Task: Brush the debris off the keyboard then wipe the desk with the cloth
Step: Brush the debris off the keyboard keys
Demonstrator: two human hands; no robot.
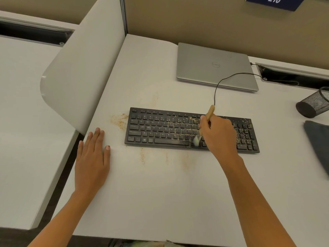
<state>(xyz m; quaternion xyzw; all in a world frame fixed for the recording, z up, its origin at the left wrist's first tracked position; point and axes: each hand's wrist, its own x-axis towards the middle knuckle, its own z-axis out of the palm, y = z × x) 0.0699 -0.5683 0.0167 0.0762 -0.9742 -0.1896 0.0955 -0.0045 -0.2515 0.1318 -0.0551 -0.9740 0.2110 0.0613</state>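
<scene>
A black keyboard (160, 129) lies in the middle of the white desk (160, 193), speckled with tan crumbs, thickest over its right half. My right hand (218, 134) grips a small wooden-handled brush (210, 112), its pale bristles down on the keys near the space bar's right end. My left hand (92, 157) rests flat on the desk, left of the keyboard. Loose debris (120, 120) lies on the desk by the keyboard's left end, with fainter streaks in front of it. A dark grey cloth (318, 139) lies at the right edge.
A shut silver laptop (213, 66) sits behind the keyboard, whose black cable (224, 81) loops to a cable slot (292, 73). A black mesh pen cup (313, 104) lies on its side at the right. A white divider panel (80, 77) bounds the desk's left.
</scene>
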